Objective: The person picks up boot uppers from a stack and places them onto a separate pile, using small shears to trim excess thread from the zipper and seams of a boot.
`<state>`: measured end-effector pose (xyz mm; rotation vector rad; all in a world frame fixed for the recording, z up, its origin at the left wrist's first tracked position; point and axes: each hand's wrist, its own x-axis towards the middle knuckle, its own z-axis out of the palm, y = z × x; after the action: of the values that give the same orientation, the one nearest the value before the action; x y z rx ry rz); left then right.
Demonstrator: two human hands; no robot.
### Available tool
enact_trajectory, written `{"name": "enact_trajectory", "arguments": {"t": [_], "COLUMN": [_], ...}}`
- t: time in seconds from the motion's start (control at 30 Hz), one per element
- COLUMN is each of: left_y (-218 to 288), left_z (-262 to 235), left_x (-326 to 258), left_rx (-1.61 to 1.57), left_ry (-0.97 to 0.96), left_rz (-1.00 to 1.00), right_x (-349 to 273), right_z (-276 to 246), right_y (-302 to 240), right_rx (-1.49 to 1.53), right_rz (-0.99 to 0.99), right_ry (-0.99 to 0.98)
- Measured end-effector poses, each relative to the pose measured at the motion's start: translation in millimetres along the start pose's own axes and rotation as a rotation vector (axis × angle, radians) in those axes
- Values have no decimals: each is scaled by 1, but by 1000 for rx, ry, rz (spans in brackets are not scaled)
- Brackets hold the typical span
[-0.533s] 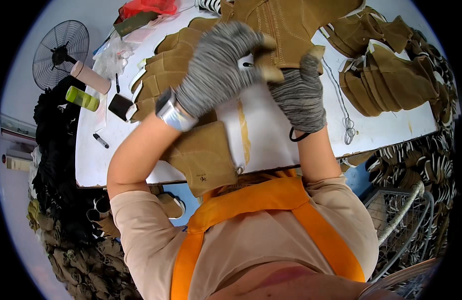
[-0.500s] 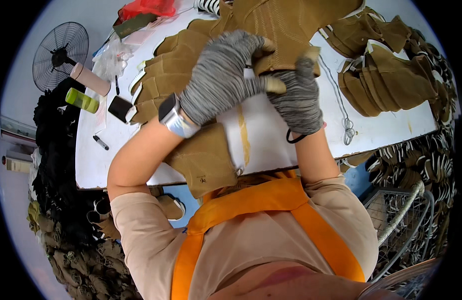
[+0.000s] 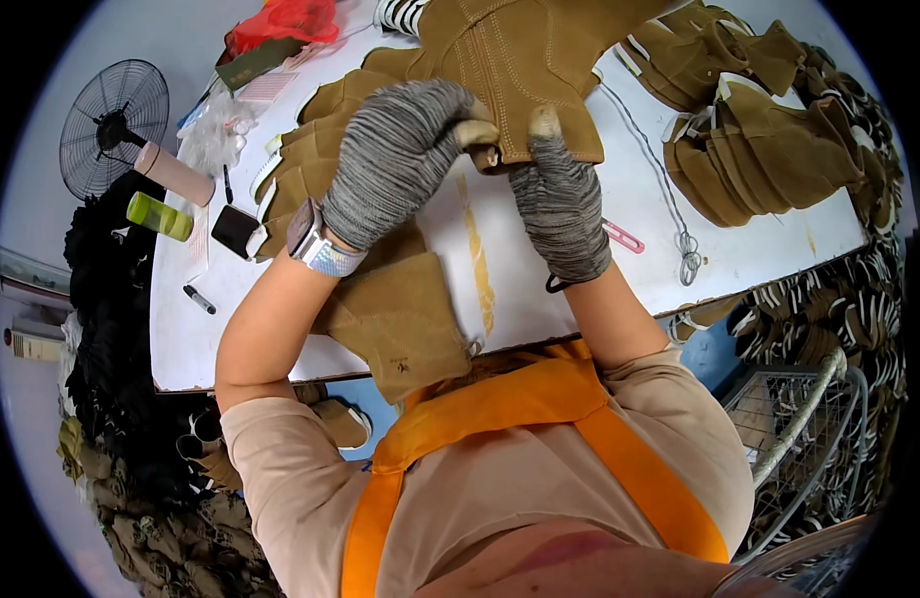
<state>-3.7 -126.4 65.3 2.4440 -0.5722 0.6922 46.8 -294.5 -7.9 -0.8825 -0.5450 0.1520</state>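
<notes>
A brown suede boot (image 3: 529, 80) with pale stitching and a zipper line down its shaft lies at the far middle of the table, its top edge toward me. My left hand (image 3: 395, 154), in a grey knit glove with tan fingertips, is closed in a pinch at the zipper end of that edge. Gloved alike, my right hand (image 3: 564, 214) grips the same edge, thumb on top and the other fingers hidden beneath. Another brown boot piece (image 3: 400, 319) lies below my left forearm, overhanging the table's near edge.
A row of brown boots (image 3: 320, 149) lies left of my hands, another stack (image 3: 759, 154) at right. A pink-handled tool (image 3: 624, 236) and a grey cord (image 3: 669, 179) are near my right hand. Phone (image 3: 236, 231), marker (image 3: 199, 299), bottles and a fan (image 3: 111, 130) stand left.
Both hands and the boot's edge have shifted left. My right thumb now lies on top of the shaft, and the zipper line and pink-handled tool show more plainly.
</notes>
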Motion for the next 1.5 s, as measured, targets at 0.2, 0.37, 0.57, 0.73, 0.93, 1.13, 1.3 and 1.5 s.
{"name": "enact_trajectory", "arguments": {"t": [0.2, 0.37, 0.57, 0.73, 0.93, 1.13, 1.3, 1.5], "left_y": [-26, -39, -42, 5, -9, -15, -4, 0], "left_z": [-17, -18, -33, -18, 14, 33, 30, 15], "left_x": [18, 19, 18, 38, 36, 14, 2, -4], "left_rx": [144, 74, -960, -1211, -1186, -661, -463, -882], "left_ry": [178, 388, 69, 129, 229, 224, 330, 209], "left_rz": [28, 30, -672, -342, -388, -363, -157, -532], "right_x": [-17, -11, 20, 46, 30, 37, 46, 70], "right_z": [-3, -28, -40, -32, 7, 15, -6, -55], "right_y": [4, -16, -63, -69, -29, -33, -42, -64], "right_rx": [-186, -393, -656, -1080, -920, -1115, -1091, -1266], "right_rz": [-14, 22, 18, -495, -486, -738, -735, -843], "right_ry": [4, -57, -165, 269, 185, 192, 238, 430]}}
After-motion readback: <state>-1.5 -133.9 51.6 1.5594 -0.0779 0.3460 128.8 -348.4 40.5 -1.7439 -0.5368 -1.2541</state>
